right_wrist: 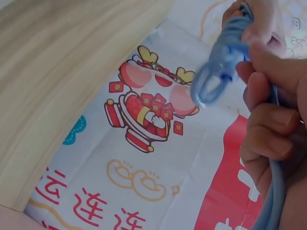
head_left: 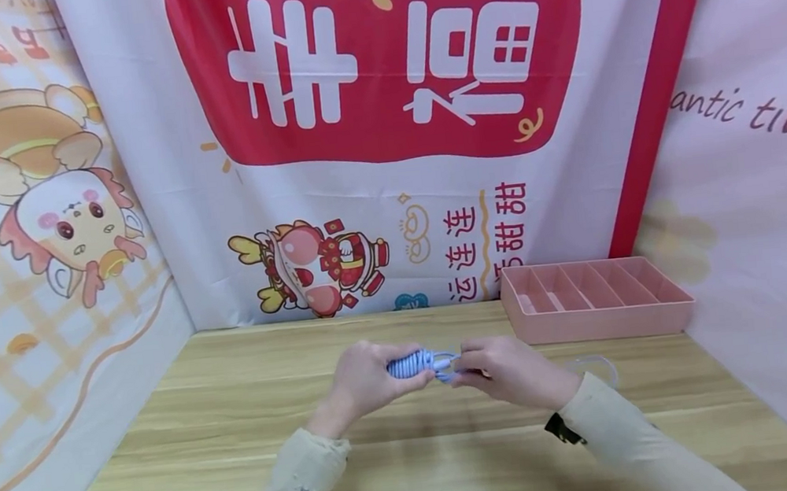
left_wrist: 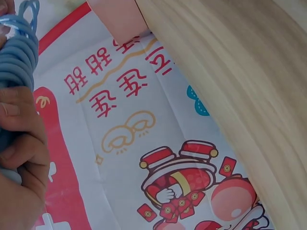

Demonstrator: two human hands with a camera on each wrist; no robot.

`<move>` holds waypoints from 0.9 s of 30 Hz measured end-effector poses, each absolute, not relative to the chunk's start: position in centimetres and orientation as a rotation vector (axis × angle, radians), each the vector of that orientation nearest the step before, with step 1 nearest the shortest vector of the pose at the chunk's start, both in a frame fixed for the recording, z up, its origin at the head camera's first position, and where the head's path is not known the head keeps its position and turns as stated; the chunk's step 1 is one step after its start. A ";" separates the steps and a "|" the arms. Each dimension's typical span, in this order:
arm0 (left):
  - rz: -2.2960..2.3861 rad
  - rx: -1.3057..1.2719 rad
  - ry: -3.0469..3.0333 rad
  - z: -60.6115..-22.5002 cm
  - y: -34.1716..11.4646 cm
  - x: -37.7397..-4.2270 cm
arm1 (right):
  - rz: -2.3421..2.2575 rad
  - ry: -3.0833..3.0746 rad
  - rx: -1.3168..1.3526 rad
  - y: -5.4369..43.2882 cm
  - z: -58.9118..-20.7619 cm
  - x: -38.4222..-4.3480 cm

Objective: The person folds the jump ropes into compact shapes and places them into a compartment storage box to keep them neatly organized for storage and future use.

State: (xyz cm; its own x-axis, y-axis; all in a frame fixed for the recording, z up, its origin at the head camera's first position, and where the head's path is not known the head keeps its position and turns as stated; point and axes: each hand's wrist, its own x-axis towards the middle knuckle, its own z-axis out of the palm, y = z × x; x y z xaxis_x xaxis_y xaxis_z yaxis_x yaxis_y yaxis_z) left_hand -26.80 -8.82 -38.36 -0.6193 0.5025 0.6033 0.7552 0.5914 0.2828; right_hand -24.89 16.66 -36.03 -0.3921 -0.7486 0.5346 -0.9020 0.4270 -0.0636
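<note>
- A light-blue flexible cord wound into a slim, ridged bundle [head_left: 408, 365] is held above the table between the two hands, directly in front of the person.
- Its long axis runs roughly left to right: the wound body lies at the left, and a few loose loops [head_left: 443, 377] stick out at the right end, beside a short whitish piece [head_left: 442, 364].
- The key relation is at that right end — the right hand's fingertips meet the loops there, so the right hand is nearer to them, while the left has the wound body.
- The left hand [head_left: 366, 378] grasps the bundle, thumb along the near side and fingers curled round it, pointing rightward.
- The right hand [head_left: 508, 369] comes in from the opposite side, fingers bent leftward, gripping cord; its wrist view shows a strand running down through the curled fingers.
- A thin, pale curved strand [head_left: 608, 367] shows beyond the right forearm; whether it joins the cord, I cannot tell.
- Farther off, a pink rectangular plastic box with compartments [head_left: 600, 327] stands at the back right of the wood-grain table [head_left: 238, 403], before a red-and-white printed cloth [head_left: 391, 143].
</note>
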 end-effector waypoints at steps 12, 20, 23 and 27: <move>-0.673 -1.149 -2.407 -38.5 -9.2 -26.9 | 0.556 -2.496 1.578 17.0 -34.0 -26.3; -0.610 -1.238 -2.453 -38.8 -8.6 -26.9 | 0.572 -2.453 1.643 16.0 -34.1 -26.9; -0.598 -1.234 -2.435 -38.8 -8.5 -26.8 | 0.606 -2.446 1.620 15.9 -34.2 -27.0; -0.518 -1.213 -2.398 -38.9 -8.3 -26.7 | 0.638 -2.419 1.609 15.6 -34.5 -27.0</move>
